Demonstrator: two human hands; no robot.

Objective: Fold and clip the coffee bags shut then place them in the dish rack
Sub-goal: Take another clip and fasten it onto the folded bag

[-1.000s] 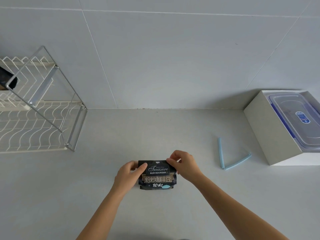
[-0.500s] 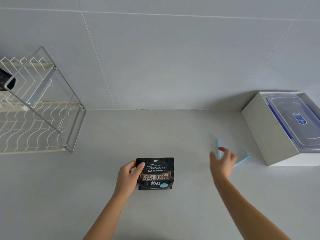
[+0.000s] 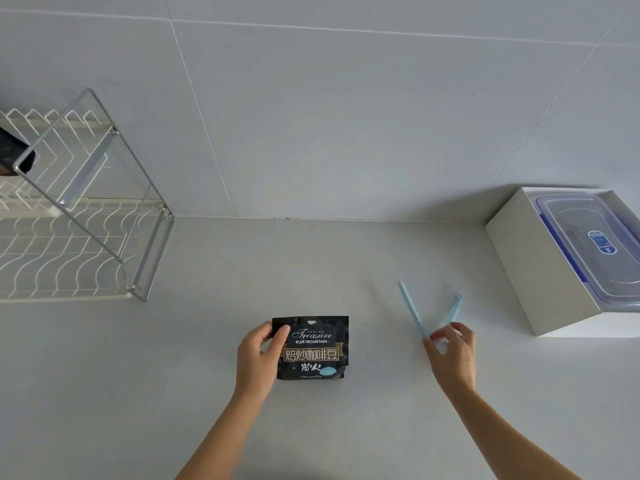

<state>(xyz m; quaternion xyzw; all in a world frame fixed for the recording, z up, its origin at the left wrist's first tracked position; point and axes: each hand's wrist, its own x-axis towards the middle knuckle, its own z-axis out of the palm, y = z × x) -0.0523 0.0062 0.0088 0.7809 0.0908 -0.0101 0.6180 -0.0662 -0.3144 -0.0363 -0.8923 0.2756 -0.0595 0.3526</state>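
Observation:
A black coffee bag (image 3: 317, 351) with gold and white lettering lies on the grey counter, its top folded down. My left hand (image 3: 258, 358) grips the bag's left edge, thumb pressed on its upper left corner. To the right, my right hand (image 3: 452, 355) pinches the hinged end of a light blue bag clip (image 3: 417, 315), which is spread in a V with both arms pointing away from me. The white wire dish rack (image 3: 79, 244) stands at the far left. Another dark bag (image 3: 14, 155) sits on its upper tier, cut off by the frame edge.
A white box (image 3: 540, 268) holding a clear lidded plastic container (image 3: 595, 240) with blue trim stands at the right against the tiled wall. Bare grey counter lies between the rack and the bag.
My right hand left the bag's top, reached right to the blue clip and took it by its hinge, lifting it. My left hand stayed on the bag.

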